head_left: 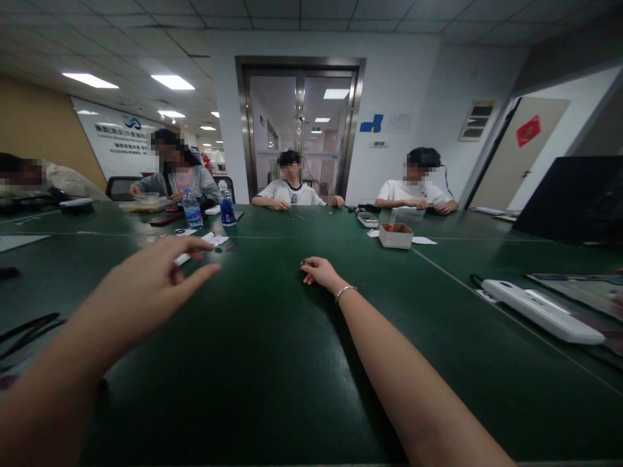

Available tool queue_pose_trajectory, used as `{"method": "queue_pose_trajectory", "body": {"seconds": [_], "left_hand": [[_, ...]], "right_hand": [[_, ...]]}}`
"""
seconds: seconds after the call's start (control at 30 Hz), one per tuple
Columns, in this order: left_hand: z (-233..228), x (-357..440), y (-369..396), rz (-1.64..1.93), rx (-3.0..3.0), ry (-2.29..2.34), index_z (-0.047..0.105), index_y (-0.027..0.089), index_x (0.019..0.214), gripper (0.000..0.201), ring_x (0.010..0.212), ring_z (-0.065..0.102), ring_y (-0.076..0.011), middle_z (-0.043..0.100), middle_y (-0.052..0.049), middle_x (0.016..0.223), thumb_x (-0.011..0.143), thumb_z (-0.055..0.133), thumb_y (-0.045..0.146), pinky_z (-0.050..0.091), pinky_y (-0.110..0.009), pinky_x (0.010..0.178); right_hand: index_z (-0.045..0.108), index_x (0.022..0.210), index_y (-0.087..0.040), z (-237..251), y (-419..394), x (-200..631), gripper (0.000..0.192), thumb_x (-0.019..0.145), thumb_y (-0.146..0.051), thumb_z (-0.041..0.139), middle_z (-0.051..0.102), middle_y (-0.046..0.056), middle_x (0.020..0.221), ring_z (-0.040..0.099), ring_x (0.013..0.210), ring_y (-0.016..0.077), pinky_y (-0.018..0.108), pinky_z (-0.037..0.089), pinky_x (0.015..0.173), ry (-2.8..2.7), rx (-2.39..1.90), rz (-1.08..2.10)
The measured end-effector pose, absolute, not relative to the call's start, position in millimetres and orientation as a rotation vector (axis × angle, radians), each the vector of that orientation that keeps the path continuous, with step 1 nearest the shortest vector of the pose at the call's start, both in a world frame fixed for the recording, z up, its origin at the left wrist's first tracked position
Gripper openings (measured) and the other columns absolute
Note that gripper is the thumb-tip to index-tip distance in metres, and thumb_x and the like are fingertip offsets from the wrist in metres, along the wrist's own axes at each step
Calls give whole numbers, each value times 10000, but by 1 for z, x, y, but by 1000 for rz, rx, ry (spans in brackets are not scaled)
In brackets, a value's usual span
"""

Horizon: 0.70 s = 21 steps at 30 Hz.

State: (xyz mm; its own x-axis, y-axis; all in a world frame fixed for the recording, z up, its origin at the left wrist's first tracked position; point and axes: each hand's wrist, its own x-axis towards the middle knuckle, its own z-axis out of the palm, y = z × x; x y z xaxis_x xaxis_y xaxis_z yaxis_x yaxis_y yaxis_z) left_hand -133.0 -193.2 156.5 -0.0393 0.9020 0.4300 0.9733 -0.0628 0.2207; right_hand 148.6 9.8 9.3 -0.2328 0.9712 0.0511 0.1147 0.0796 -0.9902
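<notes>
My right hand (321,271) reaches out over the green table (243,363), with a bracelet (344,292) at its wrist. Its thumb and forefinger pinch a small dark thing (304,262), too small to name. Closer to the camera, my left hand (146,285) hovers on the left side. Its thumb and forefinger are apart with nothing between them, and its other fingers are partly hidden. Just beyond that hand lie white paper scraps (215,239) and small reddish bits (232,248).
Two bottles (227,206) stand at the back left. A wooden box (396,236) sits back right, and a long white device (540,311) lies at the right. A dark monitor (574,201) rises behind it. Several people sit around the table. Black cables (32,327) lie at the left.
</notes>
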Motion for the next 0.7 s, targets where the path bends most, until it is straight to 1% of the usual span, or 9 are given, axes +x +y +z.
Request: {"method": "queue_pose_trajectory", "body": {"seconds": [0.1, 0.17, 0.23, 0.3, 0.33, 0.43, 0.53, 0.63, 0.7], "left_hand": [[166, -62, -137, -546, -2574, -1728, 553, 282, 1092, 412, 801, 569, -181, 613, -5, 954, 774, 467, 530, 404, -265, 670], [149, -32, -91, -419, -2789, -1647, 566, 236, 1102, 416, 862, 581, -206, 629, -47, 953, 774, 500, 483, 405, -268, 714], [122, -14, -49, -431, -2771, -1747, 576, 195, 1089, 424, 938, 575, -244, 614, -100, 1029, 774, 509, 470, 405, -290, 759], [92, -2, -17, -589, -2733, -1859, 568, 184, 1095, 448, 934, 581, -256, 589, -133, 1087, 765, 521, 482, 415, -309, 759], [79, 4, -7, -686, -2746, -1871, 572, 175, 1076, 435, 903, 589, -244, 595, -135, 1065, 768, 520, 478, 421, -304, 745], [45, 15, 5, -1034, -2762, -1853, 587, 169, 946, 279, 773, 598, -187, 629, -95, 908, 788, 527, 391, 434, -277, 690], [21, 19, 5, -1383, -2752, -1820, 571, 177, 876, 149, 660, 579, -139, 625, -43, 788, 794, 533, 295, 441, -257, 642], [7, 15, 8, -1675, -2794, -1803, 563, 180, 881, 123, 586, 560, -114, 602, -6, 699, 789, 542, 260, 444, -240, 595], [1, 10, 13, -1801, -2806, -1791, 567, 180, 881, 121, 567, 556, -110, 587, 8, 655, 782, 550, 248, 444, -235, 578]], "right_hand": [[565, 857, -106, 11, 7, 149, 67, 829, -52, 538, 596, -1, 621, 587, 419, 81, 137, 453, 353, -1516, -1139, 1238], [562, 826, -104, 13, 5, 148, 64, 831, -49, 531, 570, -22, 548, 558, 387, 72, 130, 418, 333, -1526, -1150, 1208], [552, 787, -106, 16, 2, 148, 74, 831, -50, 531, 541, -39, 485, 533, 364, 68, 129, 400, 328, -1530, -1171, 1190], [545, 785, -107, 19, -1, 147, 82, 834, -46, 522, 530, -46, 451, 521, 355, 67, 131, 401, 339, -1538, -1199, 1177], [547, 798, -107, 20, -2, 147, 82, 834, -39, 518, 529, -49, 443, 515, 351, 65, 129, 401, 344, -1550, -1213, 1166], [566, 814, -106, 22, -3, 147, 99, 806, -13, 536, 521, -59, 423, 479, 332, 52, 117, 372, 331, -1630, -1267, 1096], [592, 763, -110, 21, -2, 146, 104, 771, -11, 561, 507, -60, 410, 445, 314, 38, 104, 314, 298, -1704, -1355, 1001], [604, 737, -114, 19, 0, 146, 74, 764, -49, 583, 498, -57, 407, 440, 304, 37, 104, 303, 288, -1739, -1410, 930], [608, 764, -122, 17, 2, 146, 53, 762, -70, 599, 528, -51, 452, 454, 307, 37, 103, 312, 285, -1759, -1383, 892]]}}
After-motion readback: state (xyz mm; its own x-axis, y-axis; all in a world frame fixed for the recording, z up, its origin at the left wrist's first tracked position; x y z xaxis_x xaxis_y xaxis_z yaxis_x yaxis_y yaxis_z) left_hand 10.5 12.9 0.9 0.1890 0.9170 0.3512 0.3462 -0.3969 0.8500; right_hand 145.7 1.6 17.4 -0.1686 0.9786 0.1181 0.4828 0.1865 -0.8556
